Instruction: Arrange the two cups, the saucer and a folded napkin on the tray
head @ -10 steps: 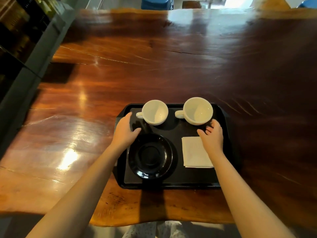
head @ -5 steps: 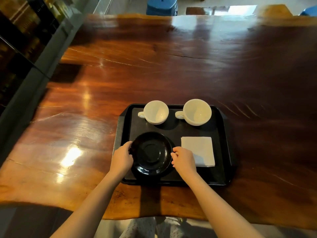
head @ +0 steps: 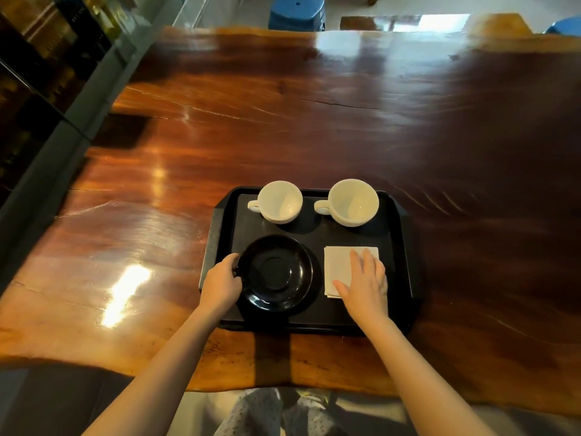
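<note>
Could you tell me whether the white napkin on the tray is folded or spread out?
Folded: the napkin lies as a compact square on the tray, layered edges showing at its near corner, under the right hand.

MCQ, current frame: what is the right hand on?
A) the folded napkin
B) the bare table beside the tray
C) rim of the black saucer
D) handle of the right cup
A: the right hand lies flat, fingers spread, on the white folded napkin at the near right of the tray, while the left hand is at the left rim of the black saucer.
</note>
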`<state>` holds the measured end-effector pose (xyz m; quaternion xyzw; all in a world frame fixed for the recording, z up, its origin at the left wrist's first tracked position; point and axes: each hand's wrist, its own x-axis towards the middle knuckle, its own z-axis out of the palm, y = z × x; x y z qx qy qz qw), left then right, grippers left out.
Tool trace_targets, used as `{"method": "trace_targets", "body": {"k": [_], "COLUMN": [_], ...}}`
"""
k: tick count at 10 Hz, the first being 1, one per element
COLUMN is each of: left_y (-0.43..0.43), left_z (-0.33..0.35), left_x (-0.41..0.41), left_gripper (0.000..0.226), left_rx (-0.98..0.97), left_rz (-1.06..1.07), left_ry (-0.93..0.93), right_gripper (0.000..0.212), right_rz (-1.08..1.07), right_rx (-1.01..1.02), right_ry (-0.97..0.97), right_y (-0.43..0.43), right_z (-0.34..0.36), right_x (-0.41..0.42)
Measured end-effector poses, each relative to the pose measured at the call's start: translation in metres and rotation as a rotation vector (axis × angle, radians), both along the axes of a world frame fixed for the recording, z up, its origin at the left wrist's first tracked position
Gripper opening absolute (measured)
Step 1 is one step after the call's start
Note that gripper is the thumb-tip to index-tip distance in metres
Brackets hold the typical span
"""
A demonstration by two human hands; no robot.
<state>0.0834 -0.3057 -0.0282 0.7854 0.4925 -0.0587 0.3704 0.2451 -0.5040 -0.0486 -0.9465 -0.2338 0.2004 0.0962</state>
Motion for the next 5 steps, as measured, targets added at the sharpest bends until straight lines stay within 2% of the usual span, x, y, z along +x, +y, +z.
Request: {"method": "trace_targets", "body": {"k": [2,4,5], "left_y": [-0.008,0.001,0.012], "left_z": [0.007,0.031,0.057], "left_x": [0.008,0.027,0.051], "left_gripper": [0.055,0.042,0.038], "left_rx": [0.042,0.144,0.051], "left_rz": [-0.052,-0.21,-0.353], "left_ry": [0.064,0.249,0.32], "right_gripper": [0.075,0.071,0.062], "right_rz": [0.023,0.04,0.114], "right_rx": [-0.022,-0.06,-0.142], "right_ry": [0.059,0.15,0.254], "right_y": [0.006,0.007,0.017], "right_z": [-0.004,0.02,0.046], "right_x": [-0.008,0.001,0.021]}}
